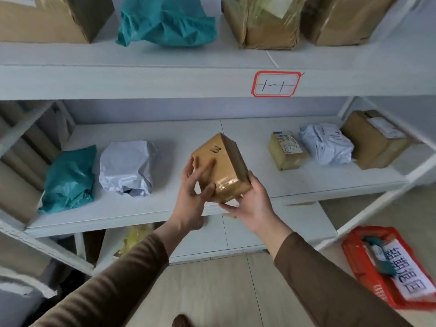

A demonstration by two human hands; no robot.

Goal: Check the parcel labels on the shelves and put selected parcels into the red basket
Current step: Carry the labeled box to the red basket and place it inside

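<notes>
A small brown taped cardboard parcel (224,166) is held tilted in front of the middle shelf (141,213). My right hand (250,199) grips its lower right corner from beneath. My left hand (195,185) lies on its left face, fingers spread and thumb against the lower edge. No label shows on the faces turned toward me. The red basket (354,260) stands on the floor at the lower right, with a teal item and a white sheet with large characters inside.
The middle shelf carries a teal bag (69,178), a white bag (127,167), a small labelled box (286,149), another white bag (326,143) and a brown box (375,140). The upper shelf, tagged "1-1" (276,83), bears boxes and a teal bag (167,20). A yellow parcel (132,239) lies lower down.
</notes>
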